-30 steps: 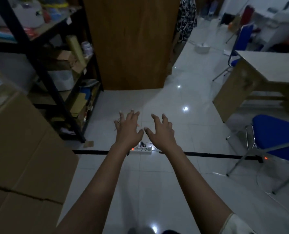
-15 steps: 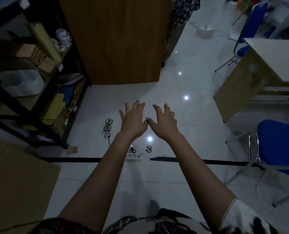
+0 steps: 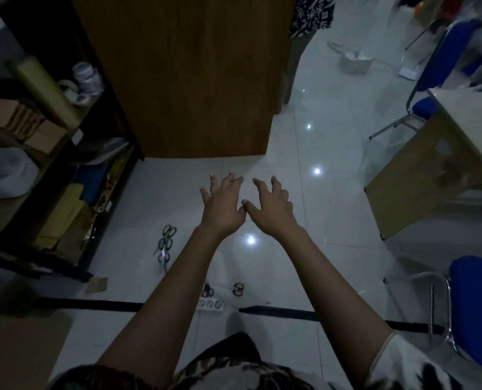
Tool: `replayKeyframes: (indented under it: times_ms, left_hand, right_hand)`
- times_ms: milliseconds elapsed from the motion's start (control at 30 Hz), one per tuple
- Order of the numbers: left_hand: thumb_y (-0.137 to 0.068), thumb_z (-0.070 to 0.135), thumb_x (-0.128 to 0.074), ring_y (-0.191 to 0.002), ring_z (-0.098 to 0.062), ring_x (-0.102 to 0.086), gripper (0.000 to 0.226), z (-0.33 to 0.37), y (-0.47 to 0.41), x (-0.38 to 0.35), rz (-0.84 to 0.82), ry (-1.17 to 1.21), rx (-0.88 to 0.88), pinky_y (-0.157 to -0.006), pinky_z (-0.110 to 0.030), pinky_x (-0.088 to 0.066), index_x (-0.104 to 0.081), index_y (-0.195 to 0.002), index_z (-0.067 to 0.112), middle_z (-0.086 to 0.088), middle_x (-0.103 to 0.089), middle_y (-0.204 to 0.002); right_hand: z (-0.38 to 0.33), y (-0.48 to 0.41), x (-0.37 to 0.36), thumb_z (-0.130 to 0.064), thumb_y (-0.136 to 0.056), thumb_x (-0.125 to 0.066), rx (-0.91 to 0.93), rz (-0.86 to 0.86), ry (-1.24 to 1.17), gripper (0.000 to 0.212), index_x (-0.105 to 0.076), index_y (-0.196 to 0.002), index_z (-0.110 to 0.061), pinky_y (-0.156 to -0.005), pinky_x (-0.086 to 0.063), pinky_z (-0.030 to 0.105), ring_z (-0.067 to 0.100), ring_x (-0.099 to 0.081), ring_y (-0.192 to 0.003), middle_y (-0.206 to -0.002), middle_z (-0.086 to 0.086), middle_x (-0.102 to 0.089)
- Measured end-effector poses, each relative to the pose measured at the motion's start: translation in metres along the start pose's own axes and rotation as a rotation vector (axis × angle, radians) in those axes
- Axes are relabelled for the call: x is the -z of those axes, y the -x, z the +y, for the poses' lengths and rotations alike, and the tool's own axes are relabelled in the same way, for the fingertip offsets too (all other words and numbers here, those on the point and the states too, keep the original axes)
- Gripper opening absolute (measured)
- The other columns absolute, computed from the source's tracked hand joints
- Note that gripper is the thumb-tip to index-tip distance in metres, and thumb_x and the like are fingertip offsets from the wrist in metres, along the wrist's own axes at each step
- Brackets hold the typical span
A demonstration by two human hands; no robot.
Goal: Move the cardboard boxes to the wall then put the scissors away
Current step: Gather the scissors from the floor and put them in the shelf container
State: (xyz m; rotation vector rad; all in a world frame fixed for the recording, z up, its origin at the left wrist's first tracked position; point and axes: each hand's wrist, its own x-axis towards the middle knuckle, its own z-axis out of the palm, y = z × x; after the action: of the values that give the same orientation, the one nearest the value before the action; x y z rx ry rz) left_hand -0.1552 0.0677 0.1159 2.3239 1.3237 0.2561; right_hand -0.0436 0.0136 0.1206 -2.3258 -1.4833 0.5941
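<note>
Left hand (image 3: pixel 223 206): centre of frame, stretched forward, palm down, fingers spread and relaxed, grasping nothing.
Right hand (image 3: pixel 273 211): just beside the left, thumbs almost touching; fingers loosely bent, grasping nothing.
Scissors, row (image 3: pixel 165 244): three pairs on the floor tiles, left of centre, below and to the left of the left fingertips.
Row axis: nearly top to bottom of the frame, slightly tilted.
Scissors, lower group (image 3: pixel 238 289): two pairs at lower centre, just above the power strip (image 3: pixel 210 304); one is partly hidden by the left forearm.
Cardboard box (image 3: pixel 23 347): lower left corner, well apart from both hands.
Count: five scissors visible; one large box.
Nearer hand: the left, for both the row and the box.
Coming move (judgement): the reach must drop back and leftward, since the fingers overshoot every pair.
</note>
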Motion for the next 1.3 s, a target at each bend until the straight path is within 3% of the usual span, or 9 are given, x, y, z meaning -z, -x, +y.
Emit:
replayKeyframes:
  times_ms: [300,733,1000,1300]
  left_hand:
    - [-0.094,0.023,-0.054,-0.148,-0.036,0.007,0.067,-0.033,-0.126,0.015,0.011,-0.004,0.086,-0.116,-0.059,0.003,-0.022,-0.152,0.020,-0.003,-0.011,-0.162]
    - [-0.096,0.026,-0.052,-0.147,-0.036,0.008,0.069,-0.070,-0.305,0.031,0.103,0.018,0.326,-0.116,-0.059,0.003,-0.015,-0.154,0.020,-0.003,-0.006,-0.162]
    - [-0.097,0.026,-0.051,-0.148,-0.033,0.010,0.068,-0.089,-0.407,0.059,0.219,0.025,0.498,-0.115,-0.057,0.006,-0.014,-0.154,0.021,0.000,-0.005,-0.162]
    - [-0.095,0.023,-0.052,-0.147,-0.035,0.009,0.068,-0.179,-0.420,0.106,0.381,0.023,0.807,-0.114,-0.057,0.009,-0.018,-0.153,0.022,-0.002,-0.008,-0.162]
  right_hand:
    - [-0.005,-0.135,0.023,-0.049,-0.097,-0.047,0.023,-0.045,0.088,0.065,-0.022,-0.153,-0.025,-0.110,-0.027,0.052,0.039,-0.020,-0.142,-0.162,0.014,-0.006]
    - [-0.030,-0.344,0.036,-0.049,-0.097,-0.049,0.280,-0.204,0.114,0.067,-0.021,-0.154,-0.026,-0.110,-0.026,0.054,0.039,-0.020,-0.143,-0.162,0.013,-0.008]
    - [-0.080,-0.472,0.054,-0.044,-0.099,-0.046,0.573,-0.288,0.251,0.064,-0.016,-0.154,-0.028,-0.109,-0.028,0.047,0.036,-0.021,-0.142,-0.162,0.011,-0.006]
    - [-0.192,-0.541,-0.003,-0.040,-0.101,-0.042,0.887,-0.496,0.286,0.062,-0.013,-0.155,-0.029,-0.112,-0.023,0.045,0.033,-0.019,-0.141,-0.163,0.009,-0.001]
